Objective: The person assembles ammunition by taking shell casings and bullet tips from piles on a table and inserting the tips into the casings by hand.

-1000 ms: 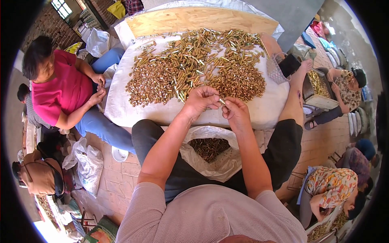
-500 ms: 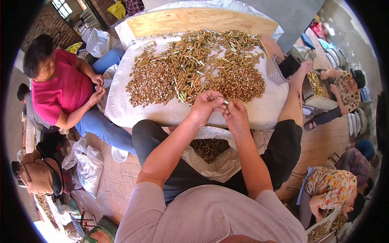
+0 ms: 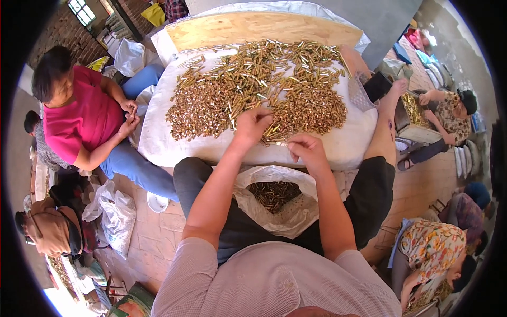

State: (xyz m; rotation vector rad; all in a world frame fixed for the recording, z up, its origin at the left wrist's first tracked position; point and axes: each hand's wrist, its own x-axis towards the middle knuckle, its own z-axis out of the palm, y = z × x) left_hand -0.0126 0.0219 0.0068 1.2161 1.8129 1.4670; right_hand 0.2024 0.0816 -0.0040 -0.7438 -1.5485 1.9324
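Two kinds of small metal parts lie heaped on a white-covered table (image 3: pixel 163 145): slim brass-coloured tubes (image 3: pixel 253 71) at the back and middle, and short coppery pieces (image 3: pixel 198 111) in two nearer heaps. My left hand (image 3: pixel 252 127) reaches over the near edge of the tubes, between those heaps. Its fingers are bent together at the parts; what they pinch, if anything, is too small to tell. Near the table's front edge, my right hand (image 3: pixel 310 151) pinches a slim metal tube (image 3: pixel 280 143) between thumb and forefinger. The tube points left.
An open white sack (image 3: pixel 290 227) holding darker metal tubes (image 3: pixel 273 195) sits between my knees. A wooden board (image 3: pixel 264 29) borders the table's far side. At the left sits a co-worker in a pink top (image 3: pixel 84 116). A clear basket (image 3: pixel 361 92) with a black phone-like object (image 3: pixel 377 86) stands right.
My hands, together over the front of the table before, have parted. The left moved forward and left to the heap; the right came slightly nearer me. The sack's mouth shows more fully.
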